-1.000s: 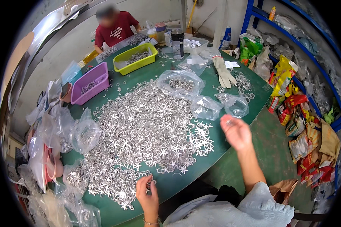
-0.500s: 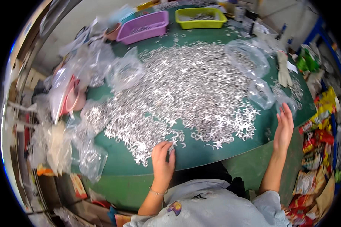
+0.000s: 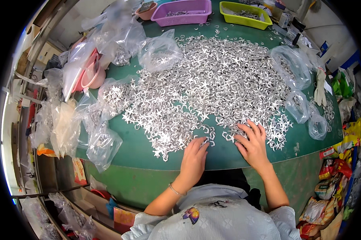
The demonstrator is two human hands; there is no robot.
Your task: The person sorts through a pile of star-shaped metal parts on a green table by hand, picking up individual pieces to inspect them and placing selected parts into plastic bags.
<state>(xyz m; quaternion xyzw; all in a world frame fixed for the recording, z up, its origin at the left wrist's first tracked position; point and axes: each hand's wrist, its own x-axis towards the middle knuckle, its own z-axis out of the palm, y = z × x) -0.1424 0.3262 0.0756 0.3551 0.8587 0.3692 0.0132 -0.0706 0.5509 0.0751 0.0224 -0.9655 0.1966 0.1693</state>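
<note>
With the right hand (image 3: 253,149) spreading its fingers on the near edge of the silvery metal pieces (image 3: 232,80) heaped across the tabletop (image 3: 225,157), a light touch seems best (the left hand (image 3: 192,160) bunches its fingers, any pinch unclear).

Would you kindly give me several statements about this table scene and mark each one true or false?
1. The right hand has its fingers spread at the near edge of the heap of silvery pieces. True.
2. The purple bin stands to the right of the yellow-green bin. False: it stands to the left.
3. A pale glove lies toward the right side of the green table. True.
4. The left hand is turned palm up. False: the back of the hand faces the camera.
5. The bracelet is on the right wrist. False: it is on the left wrist.
</note>
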